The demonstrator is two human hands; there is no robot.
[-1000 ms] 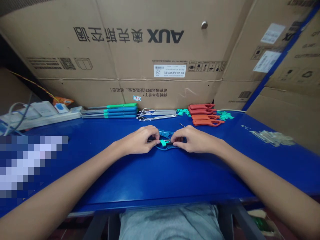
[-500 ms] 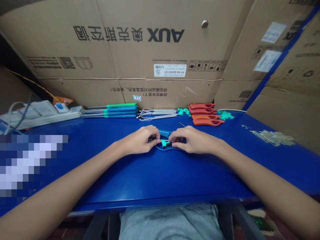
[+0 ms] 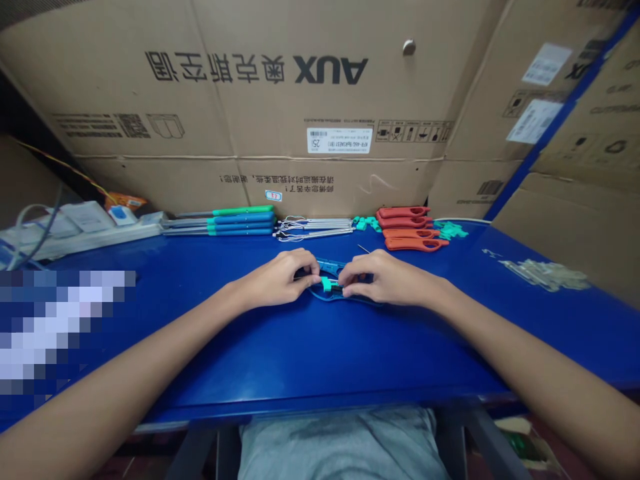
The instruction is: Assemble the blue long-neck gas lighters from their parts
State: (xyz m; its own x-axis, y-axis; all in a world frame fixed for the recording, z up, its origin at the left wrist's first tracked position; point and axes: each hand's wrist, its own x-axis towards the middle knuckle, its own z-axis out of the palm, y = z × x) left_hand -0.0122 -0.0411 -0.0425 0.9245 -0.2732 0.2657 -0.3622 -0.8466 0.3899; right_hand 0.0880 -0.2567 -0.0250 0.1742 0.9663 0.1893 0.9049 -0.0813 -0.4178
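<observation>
Between my hands a small turquoise plastic piece [image 3: 327, 285] is joined to a black part [image 3: 338, 291], above the blue table. My left hand [image 3: 293, 275] pinches at the left edge of the turquoise piece; a thin rod passes by its fingers. The thumb and fingers of my right hand [image 3: 375, 277] close on the black part from the right. Under and behind them lies a blue plastic handle shell [image 3: 329, 267], partly covered by both hands. A thin metal tip [image 3: 363, 249] shows just beyond my right hand.
Along the back lie blue and green handled rods [image 3: 243, 222], silver rods with wires [image 3: 315, 227], turquoise pieces [image 3: 367, 223] and red-orange handle shells [image 3: 407, 227]. Clear plastic parts [image 3: 545, 275] lie right. A power strip [image 3: 95, 237] is at left. Cardboard [image 3: 225, 140] walls the back.
Both hands stay almost in place, with only a slight shift of the fingers and the turquoise piece. The things along the back have not moved.
</observation>
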